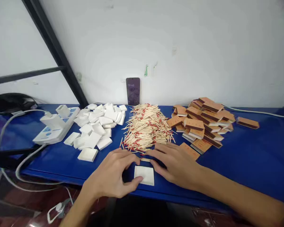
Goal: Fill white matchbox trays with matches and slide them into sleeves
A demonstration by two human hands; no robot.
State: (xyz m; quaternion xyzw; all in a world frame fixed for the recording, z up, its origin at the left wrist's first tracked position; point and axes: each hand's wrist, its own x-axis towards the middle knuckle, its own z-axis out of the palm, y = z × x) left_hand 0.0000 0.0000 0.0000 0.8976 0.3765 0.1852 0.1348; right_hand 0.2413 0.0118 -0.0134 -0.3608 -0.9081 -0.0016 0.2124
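Observation:
A shallow white matchbox tray [144,175] lies at the blue table's front edge, between my hands. My left hand [115,171] is open, its thumb by the tray's left side and its index fingertip at the left ends of a few matches [145,160]. My right hand [177,164] also has thumb and fingers apart, the thumb tip at the right ends of those matches. Its other fingers reach over the near edge of a large heap of red-tipped matches [148,126]. The undersides of both hands are hidden.
White matchbox trays [93,138] are piled on the left, and orange-brown matchbox sleeves [203,118] on the right. A phone [133,91] leans on the wall behind the matches. A white power strip [54,132] with cables sits at the far left.

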